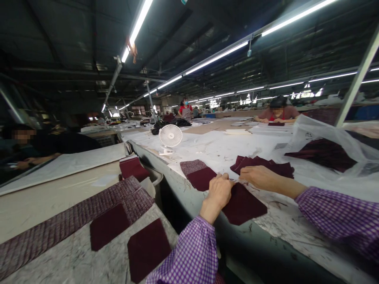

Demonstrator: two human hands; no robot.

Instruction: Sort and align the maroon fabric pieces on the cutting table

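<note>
My left hand (219,192) is closed in a pinch on the near edge of a dark maroon fabric piece (243,205) that lies on the white worktable (225,152). My right hand (257,176) rests just beyond it, fingers curled on the same fabric piece's far edge. A second maroon piece (201,178) lies to the left over a textured woven piece (192,166). Behind my right hand sits a loose pile of maroon pieces (266,165). Both my sleeves are purple checked.
A small white fan (170,137) stands on the table. A clear plastic bag (322,146) with maroon fabric lies at right. On the left table are a woven strip (68,223) and maroon pieces (147,248). Other people work at left and far back.
</note>
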